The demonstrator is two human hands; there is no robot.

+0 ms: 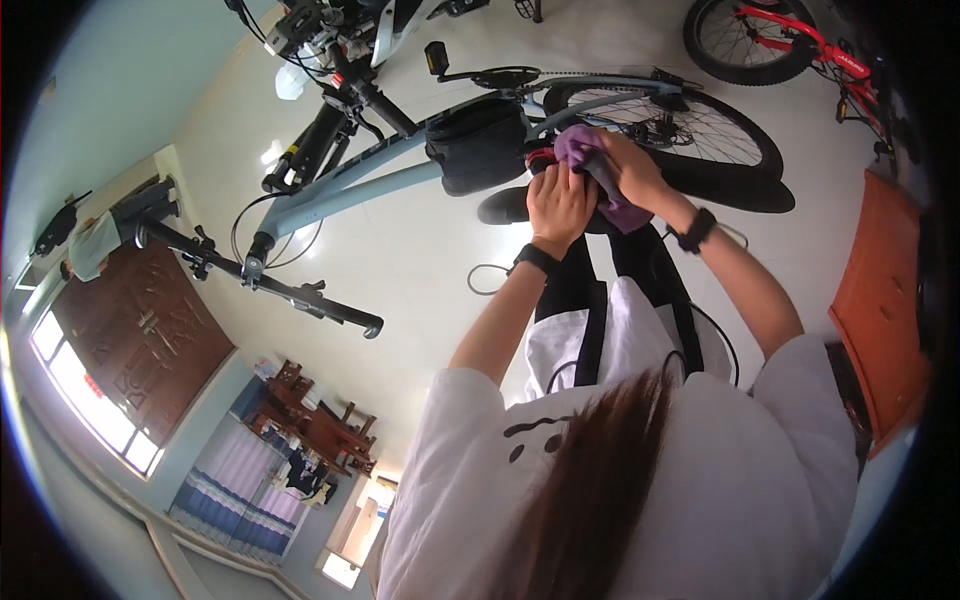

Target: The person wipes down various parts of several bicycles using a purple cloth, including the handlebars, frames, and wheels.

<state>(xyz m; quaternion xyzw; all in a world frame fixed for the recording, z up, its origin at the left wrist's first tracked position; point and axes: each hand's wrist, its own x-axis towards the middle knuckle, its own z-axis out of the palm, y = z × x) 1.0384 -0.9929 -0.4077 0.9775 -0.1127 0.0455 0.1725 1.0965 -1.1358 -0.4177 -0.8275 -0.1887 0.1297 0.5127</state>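
A blue-grey bicycle (380, 188) stands in front of me, with a black frame bag (478, 148) strapped to it. My right hand (632, 172) grips a purple cloth (580, 146), pressing it by the seat area; a fold of it hangs below the fingers. Close beside it, my left hand (562, 208) has its fingers curled, next to a small red part (540, 157). What those left fingers hold is hidden under the hand. The tip of a black saddle (503, 206) shows left of my left hand, and the rear wheel (715, 125) lies beyond my right one.
The handlebar (318, 303) reaches out at the left. Another bike with a black fork (315, 145) stands at the far left, a red bicycle (790, 35) at the far right. An orange-brown panel (880, 310) is near my right arm. A person (100, 245) stands by the brown door (145, 325).
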